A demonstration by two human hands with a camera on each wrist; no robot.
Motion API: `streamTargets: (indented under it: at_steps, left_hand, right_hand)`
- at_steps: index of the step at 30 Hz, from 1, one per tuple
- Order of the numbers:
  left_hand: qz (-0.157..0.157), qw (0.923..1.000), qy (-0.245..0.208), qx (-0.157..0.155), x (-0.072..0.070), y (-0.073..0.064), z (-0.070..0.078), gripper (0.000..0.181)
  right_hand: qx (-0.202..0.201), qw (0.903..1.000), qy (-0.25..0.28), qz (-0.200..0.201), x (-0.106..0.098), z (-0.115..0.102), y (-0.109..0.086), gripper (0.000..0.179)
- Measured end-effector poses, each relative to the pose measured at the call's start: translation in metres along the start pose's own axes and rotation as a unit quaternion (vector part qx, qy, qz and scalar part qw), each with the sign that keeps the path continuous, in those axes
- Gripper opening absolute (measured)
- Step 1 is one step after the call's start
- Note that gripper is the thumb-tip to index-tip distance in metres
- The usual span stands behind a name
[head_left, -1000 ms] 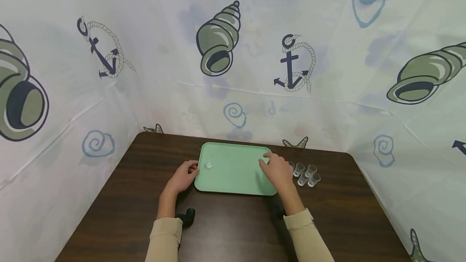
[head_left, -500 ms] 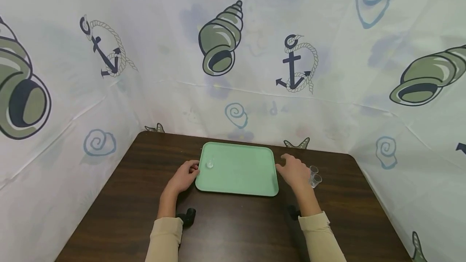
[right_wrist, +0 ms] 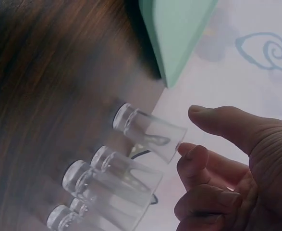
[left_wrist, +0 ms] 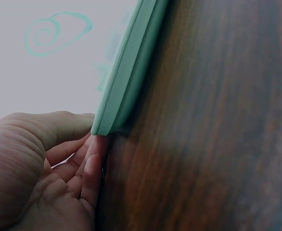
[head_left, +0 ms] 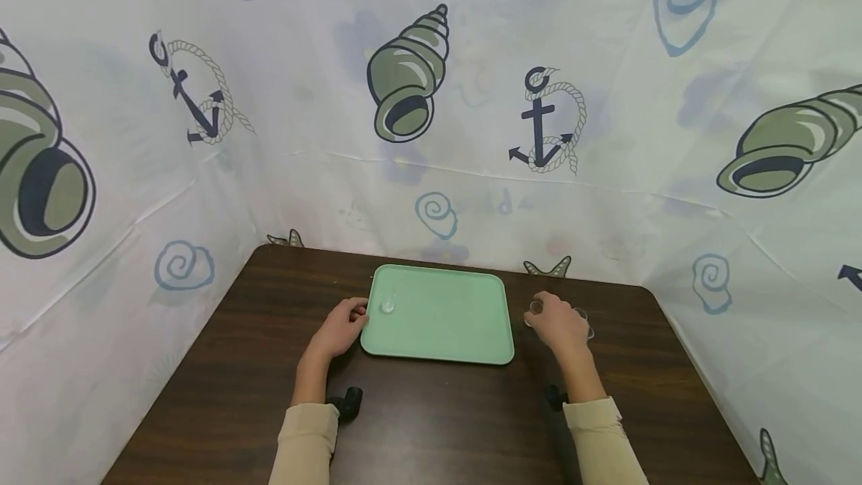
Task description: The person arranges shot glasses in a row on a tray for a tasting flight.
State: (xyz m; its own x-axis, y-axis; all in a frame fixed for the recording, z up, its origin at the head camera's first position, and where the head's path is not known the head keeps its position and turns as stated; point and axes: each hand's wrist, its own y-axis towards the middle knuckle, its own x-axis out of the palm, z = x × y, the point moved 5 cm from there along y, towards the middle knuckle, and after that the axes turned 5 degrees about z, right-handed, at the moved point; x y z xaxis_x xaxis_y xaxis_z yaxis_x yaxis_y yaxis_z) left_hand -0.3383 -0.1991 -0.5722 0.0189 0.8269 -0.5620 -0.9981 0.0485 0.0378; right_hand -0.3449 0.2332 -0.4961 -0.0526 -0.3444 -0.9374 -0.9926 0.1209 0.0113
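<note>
My left hand [head_left: 340, 326] holds the left edge of the green tray [head_left: 444, 320]. In the left wrist view its thumb [left_wrist: 73, 126] lies on the rim, with fingers below. One small clear shot glass [head_left: 387, 305] stands on the tray's left side. My right hand [head_left: 560, 320] is right of the tray, over a group of clear shot glasses. In the right wrist view, its parted thumb and index finger are at the rim of the nearest shot glass [right_wrist: 150, 132]; no grip on it shows. The head view leaves most of this group hidden behind the hand.
Several more shot glasses [right_wrist: 107, 192] stand close together beside the nearest one. The dark wooden table [head_left: 431, 425] carries everything. A white curtain [head_left: 323, 193] printed with shells and anchors hangs along its back and sides.
My right hand has moved rightward from above the tray's right side to the shot glasses and lowered among them. My left hand has stayed at the tray's edge.
</note>
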Motion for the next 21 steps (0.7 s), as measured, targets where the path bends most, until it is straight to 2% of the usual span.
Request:
streamTargets:
  at_steps: [10, 21]
  left_hand:
    - [0.008, 0.9999, -0.001, -0.008, -0.0008, -0.0001, -0.0004, 0.042]
    - [0.01, 0.9999, 0.002, -0.008, -0.0017, -0.0002, -0.0011, 0.042]
  right_hand:
    - [0.017, 0.9998, -0.002, -0.013, 0.0057, 0.0092, 0.0079, 0.058]
    - [0.008, 0.9999, 0.001, -0.01, 0.0057, 0.0088, 0.0098, 0.055]
